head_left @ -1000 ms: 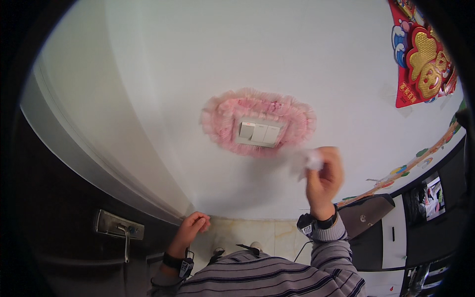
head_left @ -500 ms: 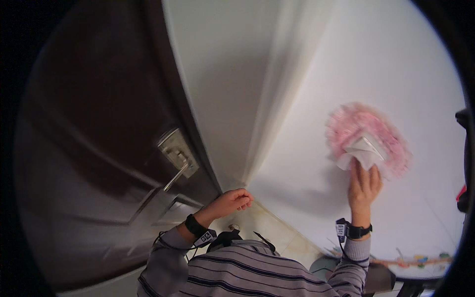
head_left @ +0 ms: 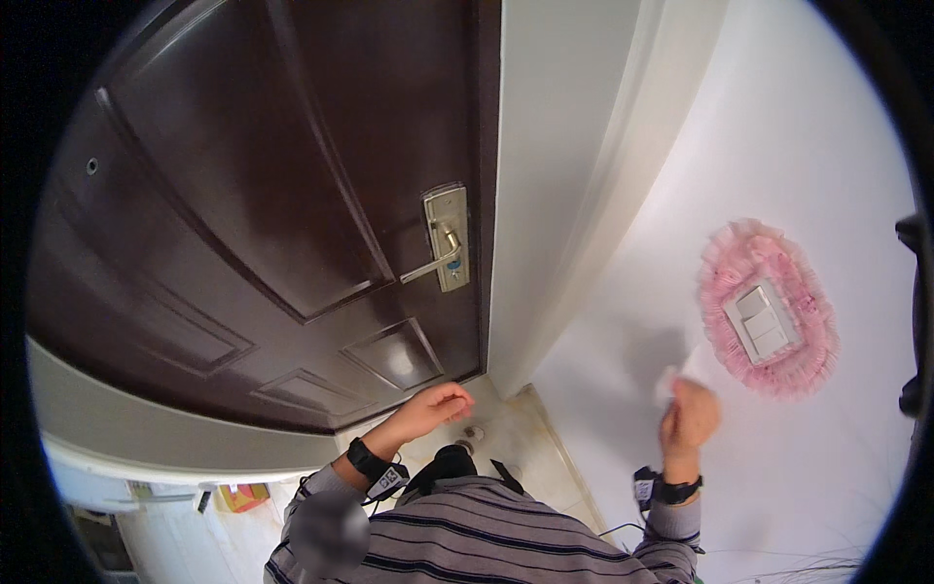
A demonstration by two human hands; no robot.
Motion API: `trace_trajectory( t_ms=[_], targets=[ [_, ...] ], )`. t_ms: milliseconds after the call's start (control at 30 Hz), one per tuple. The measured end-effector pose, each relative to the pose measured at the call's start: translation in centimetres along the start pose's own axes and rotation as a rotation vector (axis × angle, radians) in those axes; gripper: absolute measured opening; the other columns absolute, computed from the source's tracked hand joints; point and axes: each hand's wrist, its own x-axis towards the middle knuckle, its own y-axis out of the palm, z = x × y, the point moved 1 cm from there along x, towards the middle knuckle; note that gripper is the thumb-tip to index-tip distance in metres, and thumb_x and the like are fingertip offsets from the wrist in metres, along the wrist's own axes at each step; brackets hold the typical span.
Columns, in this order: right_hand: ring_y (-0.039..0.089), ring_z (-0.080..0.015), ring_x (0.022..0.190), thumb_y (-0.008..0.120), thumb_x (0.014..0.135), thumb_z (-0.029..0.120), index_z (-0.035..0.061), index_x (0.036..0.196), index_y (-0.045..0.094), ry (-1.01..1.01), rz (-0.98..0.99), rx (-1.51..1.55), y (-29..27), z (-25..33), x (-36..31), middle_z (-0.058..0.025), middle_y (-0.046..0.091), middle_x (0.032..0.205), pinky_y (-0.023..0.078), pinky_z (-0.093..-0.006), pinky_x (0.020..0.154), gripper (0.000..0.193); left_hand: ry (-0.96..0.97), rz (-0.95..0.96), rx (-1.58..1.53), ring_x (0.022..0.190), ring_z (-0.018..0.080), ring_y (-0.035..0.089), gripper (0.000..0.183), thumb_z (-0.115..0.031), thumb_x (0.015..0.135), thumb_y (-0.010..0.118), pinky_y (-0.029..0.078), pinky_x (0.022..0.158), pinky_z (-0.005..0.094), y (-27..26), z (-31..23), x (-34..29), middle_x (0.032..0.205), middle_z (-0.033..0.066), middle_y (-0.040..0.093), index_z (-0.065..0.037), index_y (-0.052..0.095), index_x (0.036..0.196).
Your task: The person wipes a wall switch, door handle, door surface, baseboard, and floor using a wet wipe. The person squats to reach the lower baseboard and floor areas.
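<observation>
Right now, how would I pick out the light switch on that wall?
Start at the dark brown door, then cross the pale frame to the white wall on its right. The light switch sits there, the only thing ringed by a frilly pink cover.

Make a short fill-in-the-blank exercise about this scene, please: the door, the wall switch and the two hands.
1. The right hand holds a white cloth against the ____.
2. The light switch is framed by a frilly cover coloured ____.
3. The dark brown door has a metal lever ____.
4. The left hand holds ____.

Missing words: wall; pink; handle; nothing
</observation>
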Motion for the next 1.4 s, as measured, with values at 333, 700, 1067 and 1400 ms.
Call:
trace_trajectory(
  t_ms=[333, 700, 1067, 1400],
  targets=[
    [0.053, -0.0049, 0.068, 0.063, 0.097, 0.011, 0.0039, 0.106, 0.067, 1.394, 0.522, 1.278, 14.7, 8.3, -3.1, 0.0057, 0.062, 0.08, 0.043, -0.0222, 0.06, 0.013, 0.114, -0.277, -0.006, 0.082, 0.0083, 0.059, 0.019, -0.021, 0.105, 0.052, 0.049, 0.075, 0.024, -6.9, 1.5, -7.1, 0.094, -0.0003, 0.066, -0.007, 0.063, 0.112],
    [0.062, -0.0361, 0.099, 0.059, 0.083, -0.009, -0.0009, 0.108, 0.064, 0.122, -0.23, 0.385, 25.2, 14.6, 20.8, -0.0179, 0.063, 0.111, 0.052, -0.0398, 0.086, 0.026, 0.203, -0.421, 0.036, 0.081, 0.0073, 0.057, 0.015, -0.013, 0.104, 0.051, 0.048, 0.075, 0.0229, -19.7, -1.8, -12.6, 0.094, 0.0005, 0.066, -0.004, 0.062, 0.109],
    [0.061, -0.033, 0.103, 0.06, 0.069, -0.008, 0.0021, 0.099, 0.063, -0.148, -0.039, 0.348, 28.5, 17.2, 20.3, -0.013, 0.064, 0.108, 0.05, -0.0435, 0.088, 0.031, 0.133, -0.4, 0.056, 0.08, 0.0085, 0.057, 0.016, -0.016, 0.104, 0.053, 0.048, 0.075, 0.0239, -23.1, -1.0, -14.6, 0.092, 0.0021, 0.065, -0.003, 0.061, 0.109],
    [0.061, -0.0371, 0.102, 0.055, 0.073, -0.017, -0.0021, 0.104, 0.061, 0.116, -0.177, 0.317, 28.7, 14.7, 20.3, -0.0188, 0.062, 0.11, 0.05, -0.042, 0.089, 0.035, 0.138, -0.434, 0.05, 0.082, 0.0081, 0.058, 0.016, -0.015, 0.104, 0.053, 0.049, 0.077, 0.0235, -20.8, -1.2, -14.2, 0.093, 0.0017, 0.065, -0.003, 0.061, 0.109]
  ],
)
